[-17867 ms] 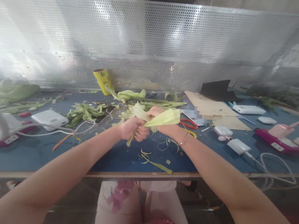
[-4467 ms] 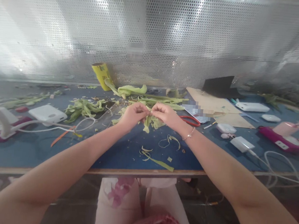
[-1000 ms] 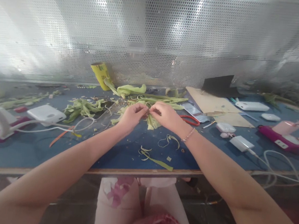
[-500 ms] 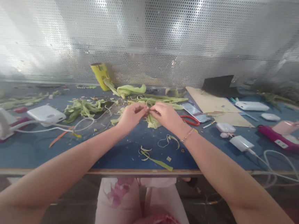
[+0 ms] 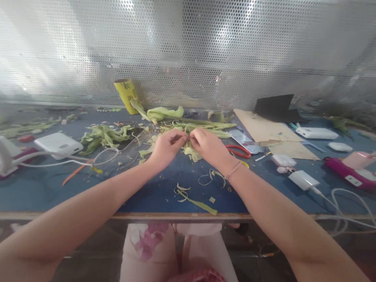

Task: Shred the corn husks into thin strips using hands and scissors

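Note:
My left hand (image 5: 165,147) and my right hand (image 5: 208,145) meet over the middle of the blue table (image 5: 157,191). Both pinch the same small bunch of pale green leaf strips (image 5: 191,152), fingertips almost touching. The bunch hangs just below the fingers, close to the table top. A bracelet sits on my right wrist. Behind the hands lies a pile of long green leaves (image 5: 177,116). Thin leaf trimmings (image 5: 197,203) lie near the front edge.
Red-handled scissors (image 5: 239,151) lie right of my right hand. A yellow roll (image 5: 126,95) leans at the perforated metal screen (image 5: 196,49). White power banks (image 5: 58,143) with cables, a pink lamp base (image 5: 350,172) and cardboard sheets (image 5: 267,132) stand around. More leaf scraps (image 5: 104,134) lie left.
Both hands have stayed on the leaf bunch, with only small finger movements. The bunch sits a little lower and closer to the table than a second ago.

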The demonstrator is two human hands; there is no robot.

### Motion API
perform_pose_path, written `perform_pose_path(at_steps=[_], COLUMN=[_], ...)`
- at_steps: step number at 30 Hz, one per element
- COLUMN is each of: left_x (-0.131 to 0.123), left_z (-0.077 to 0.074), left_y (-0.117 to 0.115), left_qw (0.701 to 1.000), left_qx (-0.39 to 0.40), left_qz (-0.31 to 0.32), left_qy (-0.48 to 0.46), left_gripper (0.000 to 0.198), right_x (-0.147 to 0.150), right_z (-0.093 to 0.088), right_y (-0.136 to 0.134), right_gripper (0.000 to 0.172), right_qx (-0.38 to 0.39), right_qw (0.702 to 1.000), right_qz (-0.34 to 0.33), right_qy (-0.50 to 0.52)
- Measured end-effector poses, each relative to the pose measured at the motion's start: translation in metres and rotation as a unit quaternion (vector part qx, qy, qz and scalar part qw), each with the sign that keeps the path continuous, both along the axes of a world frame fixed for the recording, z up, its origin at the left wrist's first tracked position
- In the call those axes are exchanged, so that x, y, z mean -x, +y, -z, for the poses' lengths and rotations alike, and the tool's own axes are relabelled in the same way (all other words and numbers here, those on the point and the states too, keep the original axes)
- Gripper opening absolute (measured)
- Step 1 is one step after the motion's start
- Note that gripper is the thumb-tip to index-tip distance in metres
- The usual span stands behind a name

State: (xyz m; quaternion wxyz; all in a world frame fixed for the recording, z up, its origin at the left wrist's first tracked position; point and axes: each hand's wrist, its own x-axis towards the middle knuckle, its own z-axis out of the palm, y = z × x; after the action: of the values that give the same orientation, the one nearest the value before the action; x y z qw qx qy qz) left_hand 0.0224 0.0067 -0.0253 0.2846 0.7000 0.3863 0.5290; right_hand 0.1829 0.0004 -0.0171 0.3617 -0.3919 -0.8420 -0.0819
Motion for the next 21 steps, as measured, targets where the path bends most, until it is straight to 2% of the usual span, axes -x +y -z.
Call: perform_pose_path(at_steps=[3,5,7,12,17,21], left_x=[0.000,0.000,0.000,-0.002,-0.001,0.000], left_z=[0.001,0.001,0.000,-0.006,-0.006,-0.001], left_y=[-0.001,-0.002,-0.005,-0.011,-0.010,-0.006], left_qw=[1.000,0.999,0.997,0.992,0.994,0.994], left_qx=[-0.021,-0.040,-0.061,-0.102,-0.087,-0.080], left_qz=[-0.003,-0.005,-0.010,-0.026,-0.029,-0.034], left_qy=[0.012,0.023,0.037,0.066,0.054,0.062], left_gripper=[0.012,0.011,0.009,0.007,0.006,0.009], right_x=[0.001,0.002,0.003,0.003,-0.002,-0.006], right_z=[-0.002,-0.003,-0.002,0.001,-0.007,-0.013], right_y=[-0.003,-0.004,-0.004,0.001,0.003,0.002], right_gripper=[0.010,0.013,0.016,0.011,0.013,0.016], right_qx=[0.028,0.037,0.034,0.022,0.061,0.105], right_qw=[0.999,0.999,0.999,0.999,0.995,0.991], right_qz=[0.008,0.001,-0.017,-0.031,-0.073,-0.074], right_qy=[0.014,0.026,0.027,0.019,0.032,0.041])
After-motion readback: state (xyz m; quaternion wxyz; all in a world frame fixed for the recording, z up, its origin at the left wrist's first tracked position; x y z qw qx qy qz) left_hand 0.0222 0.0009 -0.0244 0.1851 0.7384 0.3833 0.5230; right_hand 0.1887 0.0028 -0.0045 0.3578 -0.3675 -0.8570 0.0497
